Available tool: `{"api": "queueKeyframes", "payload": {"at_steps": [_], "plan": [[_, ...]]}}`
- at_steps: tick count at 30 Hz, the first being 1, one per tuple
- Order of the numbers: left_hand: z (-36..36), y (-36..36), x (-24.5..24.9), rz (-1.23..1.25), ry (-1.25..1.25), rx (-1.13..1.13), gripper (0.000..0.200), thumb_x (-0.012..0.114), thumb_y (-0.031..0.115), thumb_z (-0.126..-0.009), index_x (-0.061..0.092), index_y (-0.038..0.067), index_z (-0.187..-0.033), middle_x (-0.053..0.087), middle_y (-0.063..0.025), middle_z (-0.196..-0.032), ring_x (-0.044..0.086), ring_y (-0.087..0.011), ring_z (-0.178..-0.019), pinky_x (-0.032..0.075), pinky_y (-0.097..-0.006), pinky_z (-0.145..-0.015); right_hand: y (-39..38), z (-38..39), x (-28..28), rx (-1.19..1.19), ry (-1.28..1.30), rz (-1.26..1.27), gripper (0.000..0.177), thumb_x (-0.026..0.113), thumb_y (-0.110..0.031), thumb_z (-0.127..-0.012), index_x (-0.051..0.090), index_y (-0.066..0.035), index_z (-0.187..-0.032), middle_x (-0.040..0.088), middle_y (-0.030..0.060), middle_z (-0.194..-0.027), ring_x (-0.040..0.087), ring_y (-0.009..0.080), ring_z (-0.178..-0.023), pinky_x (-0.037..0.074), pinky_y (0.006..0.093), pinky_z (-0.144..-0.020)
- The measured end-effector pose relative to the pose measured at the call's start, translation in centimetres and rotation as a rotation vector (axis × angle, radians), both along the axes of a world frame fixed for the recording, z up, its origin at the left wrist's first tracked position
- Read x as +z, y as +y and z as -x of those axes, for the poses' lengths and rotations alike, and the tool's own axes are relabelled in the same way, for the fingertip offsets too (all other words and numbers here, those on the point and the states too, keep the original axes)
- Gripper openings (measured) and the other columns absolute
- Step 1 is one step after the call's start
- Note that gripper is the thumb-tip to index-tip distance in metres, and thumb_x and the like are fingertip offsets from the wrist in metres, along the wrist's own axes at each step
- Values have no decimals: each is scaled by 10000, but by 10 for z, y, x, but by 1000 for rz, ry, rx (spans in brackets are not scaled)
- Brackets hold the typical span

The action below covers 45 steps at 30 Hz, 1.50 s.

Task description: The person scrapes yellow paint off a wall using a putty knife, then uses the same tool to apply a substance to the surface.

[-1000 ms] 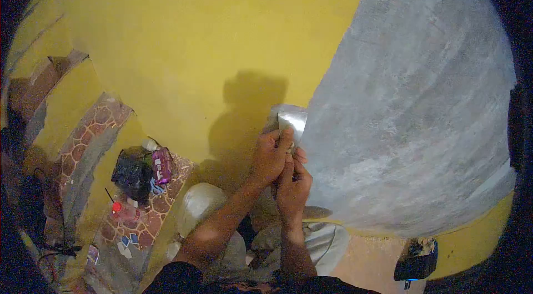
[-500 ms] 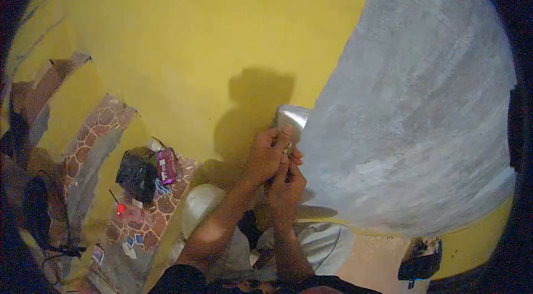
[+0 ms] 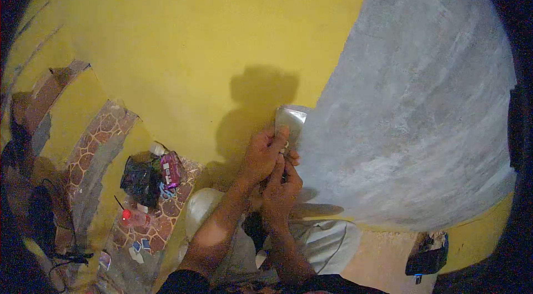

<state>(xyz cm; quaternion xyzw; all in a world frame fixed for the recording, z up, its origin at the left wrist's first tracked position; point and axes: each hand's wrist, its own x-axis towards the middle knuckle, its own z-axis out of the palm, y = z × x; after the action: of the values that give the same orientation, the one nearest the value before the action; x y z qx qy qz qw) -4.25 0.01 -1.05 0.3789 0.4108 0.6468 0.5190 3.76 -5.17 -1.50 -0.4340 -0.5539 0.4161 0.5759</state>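
My left hand [image 3: 262, 155] is closed, its fingers bent around the lower part of a flat, shiny silvery piece [image 3: 293, 116] with a squared top edge. Just below it, my right hand [image 3: 282, 189] is closed in a pinch, fingertips up against the left fingers. Between the two sets of fingertips shows a small pale piece [image 3: 285, 147], too small to name and partly covered. Both hands are held in front of the wall, above my legs in light trousers [image 3: 327, 241].
Ahead stands a yellow wall [image 3: 183, 44] with a grey patch [image 3: 416, 94]. On a stone-patterned ledge at left are a black plastic bag [image 3: 140, 177], a purple packet [image 3: 171, 170] and a red-capped clear bottle [image 3: 136, 217]. A dark box [image 3: 426, 255] sits at lower right.
Both hands stay together at the silvery piece, the right hand slightly lower and further left. More of the silvery piece shows. The surroundings have shifted slightly with the camera.
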Motion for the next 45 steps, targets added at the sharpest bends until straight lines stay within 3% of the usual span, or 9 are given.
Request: {"api": "queueKeyframes", "payload": {"at_steps": [5,21,24,26,30,34,38,42,45], "plan": [[3,-9,15,39,92,12,457,566,469,-1046,641,19,-1008,691,-84,-764,692,-183,-654,586,-326,-593,3,0,-3,-15,-38,207,416,526,-303,-1086,681,83,-1092,735,136,-922,634,160,-828,516,335,-723],[14,4,3,-51,154,-64,419,560,397,-1065,654,18,-913,674,-63,-697,660,-154,-588,537,-318,-531,6,6,-12,-34,-55,117,399,532,-267,-1081,683,101,-1054,738,113,-905,629,158,-770,510,337,-687],[7,-8,28,-63,397,147,420,552,380,-1071,647,14,-888,662,-52,-682,655,-148,-581,532,-320,-525,14,12,-22,2,131,122,399,530,-255,-1080,676,117,-1087,741,151,-997,649,183,-871,525,348,-783],[11,8,5,-113,381,137,425,551,377,-1071,645,11,-878,656,-50,-675,654,-151,-575,534,-326,-524,25,17,-35,-111,25,-120,408,522,-251,-1085,649,129,-1162,719,186,-1116,641,205,-1018,506,356,-915],[21,1,24,-166,460,84,438,556,372,-1068,638,-1,-853,647,-56,-662,656,-164,-561,542,-340,-524,26,26,-40,-146,77,-62,420,516,-245,-1089,617,135,-1234,687,211,-1213,606,220,-1138,457,364,-1023],[16,-5,37,-24,565,231,458,557,385,-1065,636,-13,-853,658,-74,-665,662,-177,-559,548,-353,-529,24,30,-42,38,276,-26,411,515,-278,-1095,645,105,-1164,704,140,-1061,642,178,-972,520,334,-856],[23,2,22,-55,327,37,469,540,400,-1071,634,-15,-873,691,-106,-727,683,-183,-608,571,-350,-569,24,41,-46,59,486,45,404,526,-336,-1092,669,37,-1028,668,50,-857,606,93,-711,492,265,-596],[14,-18,28,-132,323,138,463,512,411,-1082,634,-17,-954,718,-123,-811,709,-182,-702,596,-338,-663,19,25,-31,80,433,106,412,532,-359,-1088,665,12,-970,643,27,-758,548,68,-583,430,249,-494],[16,-18,10,-122,268,41,461,498,411,-1087,629,-26,-1013,725,-118,-832,720,-183,-749,599,-339,-700,27,17,-27,-49,98,-2,431,526,-380,-1087,656,3,-941,609,6,-683,495,57,-503,372,253,-432]]}}
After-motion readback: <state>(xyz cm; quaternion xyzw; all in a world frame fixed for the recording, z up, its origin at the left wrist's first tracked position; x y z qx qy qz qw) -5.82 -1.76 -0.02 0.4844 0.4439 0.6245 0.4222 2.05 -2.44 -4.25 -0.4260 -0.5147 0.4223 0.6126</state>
